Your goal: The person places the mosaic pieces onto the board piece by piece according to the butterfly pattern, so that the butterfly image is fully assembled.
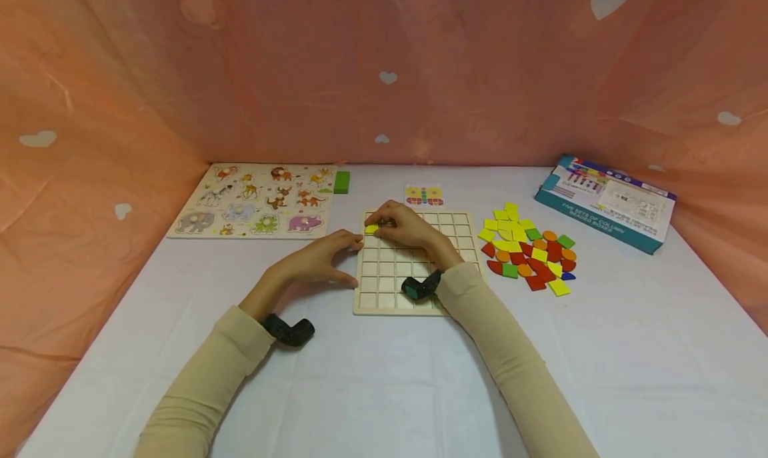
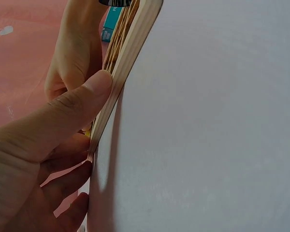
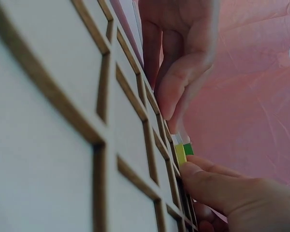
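Note:
A wooden grid board (image 1: 396, 311) lies flat on the white table. At its upper left corner, my right hand (image 1: 414, 233) pinches a yellow tile (image 1: 371, 229) between thumb and index finger; the tile (image 3: 181, 153) also shows in the right wrist view, just below the fingertips of that hand (image 3: 183, 53). My left hand (image 1: 315, 261) rests its fingertips and thumb against the board's left edge, fingers spread and slightly bent. In the left wrist view the thumb of this hand (image 2: 53, 130) lies on the side of the board (image 2: 130, 53).
Behind the board lies a small pattern card (image 1: 423, 195). Loose yellow, red, orange, green and blue pieces (image 1: 517, 258) are spread to its right. An animal puzzle board (image 1: 258, 201) and a green block (image 1: 341, 182) stand back left, a teal box (image 1: 606, 205) back right.

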Available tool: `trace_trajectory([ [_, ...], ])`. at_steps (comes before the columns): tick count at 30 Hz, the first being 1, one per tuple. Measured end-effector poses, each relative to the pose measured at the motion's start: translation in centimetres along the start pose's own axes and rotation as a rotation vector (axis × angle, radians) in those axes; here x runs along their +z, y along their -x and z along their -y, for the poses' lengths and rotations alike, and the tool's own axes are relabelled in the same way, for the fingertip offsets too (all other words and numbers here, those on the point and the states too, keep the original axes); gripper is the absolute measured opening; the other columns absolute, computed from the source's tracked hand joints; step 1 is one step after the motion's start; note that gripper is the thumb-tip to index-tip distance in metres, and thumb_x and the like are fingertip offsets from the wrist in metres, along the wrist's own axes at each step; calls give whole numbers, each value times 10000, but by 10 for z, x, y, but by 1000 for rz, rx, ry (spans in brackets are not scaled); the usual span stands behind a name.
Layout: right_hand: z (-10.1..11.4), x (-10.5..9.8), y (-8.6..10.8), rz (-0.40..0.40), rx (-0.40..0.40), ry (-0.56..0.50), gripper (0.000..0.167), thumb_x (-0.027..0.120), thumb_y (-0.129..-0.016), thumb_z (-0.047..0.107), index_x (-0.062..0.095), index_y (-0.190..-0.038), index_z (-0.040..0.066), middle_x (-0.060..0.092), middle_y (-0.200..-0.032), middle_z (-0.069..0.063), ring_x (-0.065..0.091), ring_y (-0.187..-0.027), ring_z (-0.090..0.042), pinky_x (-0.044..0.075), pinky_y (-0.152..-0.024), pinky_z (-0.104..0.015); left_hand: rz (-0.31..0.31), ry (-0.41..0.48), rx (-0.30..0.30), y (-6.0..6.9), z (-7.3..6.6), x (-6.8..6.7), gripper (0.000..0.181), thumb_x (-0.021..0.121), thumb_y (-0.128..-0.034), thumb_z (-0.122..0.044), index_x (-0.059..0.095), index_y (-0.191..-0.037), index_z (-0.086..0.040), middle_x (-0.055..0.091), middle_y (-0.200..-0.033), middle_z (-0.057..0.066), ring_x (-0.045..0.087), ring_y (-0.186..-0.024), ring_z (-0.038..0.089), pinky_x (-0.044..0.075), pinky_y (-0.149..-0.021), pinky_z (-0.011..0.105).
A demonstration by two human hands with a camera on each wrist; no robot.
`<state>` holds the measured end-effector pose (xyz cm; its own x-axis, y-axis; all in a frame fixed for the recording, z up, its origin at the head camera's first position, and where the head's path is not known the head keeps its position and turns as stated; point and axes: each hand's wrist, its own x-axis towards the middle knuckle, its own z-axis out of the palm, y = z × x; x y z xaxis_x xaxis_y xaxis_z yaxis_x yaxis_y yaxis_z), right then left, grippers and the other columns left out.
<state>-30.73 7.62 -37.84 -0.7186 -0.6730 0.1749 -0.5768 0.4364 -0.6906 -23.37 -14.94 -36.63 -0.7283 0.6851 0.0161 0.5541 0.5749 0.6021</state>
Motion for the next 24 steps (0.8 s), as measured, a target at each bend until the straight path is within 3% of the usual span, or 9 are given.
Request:
trace_trajectory([
  [12,0,0,0,-19,18,27,235,617,-894,105,674,-1117,56,564,-1072,-99,513,-938,-204,439,-815,-319,-11,5,20,0,3,0,651,803,-721,-252,528,-1242,25,417,-1397,173,359,-1300,302,271,-1099,451],
  [24,1,0,2,-39,24,33,209,630,-886,124,692,-1078,68,573,-1042,-79,514,-907,-190,437,-801,-315,-6,23,-6,0,3,2,668,811,-711,-245,525,-1257,13,412,-1406,153,350,-1307,279,264,-1105,440],
])
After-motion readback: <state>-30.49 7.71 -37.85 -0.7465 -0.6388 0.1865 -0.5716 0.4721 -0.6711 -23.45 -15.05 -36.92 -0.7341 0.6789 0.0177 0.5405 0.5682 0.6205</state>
